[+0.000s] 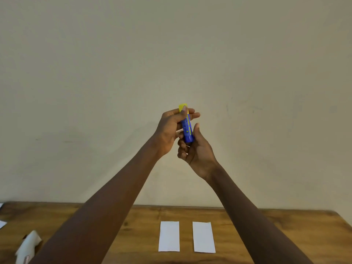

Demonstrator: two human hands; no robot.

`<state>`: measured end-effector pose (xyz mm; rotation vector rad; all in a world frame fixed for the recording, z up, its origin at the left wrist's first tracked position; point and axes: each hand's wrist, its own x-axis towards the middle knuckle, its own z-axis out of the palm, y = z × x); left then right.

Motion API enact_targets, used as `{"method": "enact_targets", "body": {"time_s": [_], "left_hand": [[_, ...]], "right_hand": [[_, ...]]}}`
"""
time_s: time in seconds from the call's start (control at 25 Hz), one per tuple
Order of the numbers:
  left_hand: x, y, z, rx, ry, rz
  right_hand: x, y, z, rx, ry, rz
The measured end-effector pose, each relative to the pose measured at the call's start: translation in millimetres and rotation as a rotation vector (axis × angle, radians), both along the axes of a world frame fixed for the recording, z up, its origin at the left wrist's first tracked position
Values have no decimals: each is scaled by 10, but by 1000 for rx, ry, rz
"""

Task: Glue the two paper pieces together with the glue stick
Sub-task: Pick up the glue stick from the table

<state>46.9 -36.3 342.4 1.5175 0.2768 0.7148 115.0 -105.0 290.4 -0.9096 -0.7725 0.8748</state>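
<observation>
I hold a blue glue stick (187,130) with a yellow cap upright in the air, high above the table and in front of the wall. My left hand (170,130) grips its upper part, thumb and fingers on the yellow cap. My right hand (196,149) holds the blue barrel near its bottom end. Two white rectangular paper pieces lie flat side by side on the wooden table (285,229) below: the left paper (169,236) and the right paper (203,237), with a narrow gap between them.
A crumpled white paper or wrapper (28,244) lies at the table's left front. Corners of other white sheets (2,223) show at the left edge. A plain beige wall stands right behind the table.
</observation>
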Motion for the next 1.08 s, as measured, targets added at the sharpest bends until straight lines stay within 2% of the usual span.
{"method": "enact_targets", "body": {"time_s": [0.12, 0.32, 0.48, 0.52, 0.64, 0.68, 0.72, 0.84, 0.96, 1.08], "left_hand": [[-36, -32, 64, -27, 1, 33], [-30, -88, 130, -140, -18, 132], [-38, -171, 197, -169, -44, 148], [-52, -192, 227, -168, -50, 164], [-148, -86, 408, -252, -155, 283], [-196, -7, 474, -291, -174, 307], [-243, 58, 518, -316, -168, 302], [-316, 66, 414, -283, -55, 172], [-270, -60, 186, -199, -10, 58], [-225, -136, 162, -64, -89, 69]], "right_hand": [[-102, 6, 71, -3, 32, -14], [-235, 34, 160, -37, -251, -287], [-313, 48, 221, -18, -312, -442], [-318, 47, 222, -24, -377, -508], [-261, 16, 80, -141, -751, -753], [-246, -5, 2, -138, -763, -775], [-246, -35, -55, -110, -693, -765], [-277, -68, -37, -4, -399, -630], [-342, -56, 121, 36, -368, -505], [-391, -91, 209, 89, -346, -376]]}}
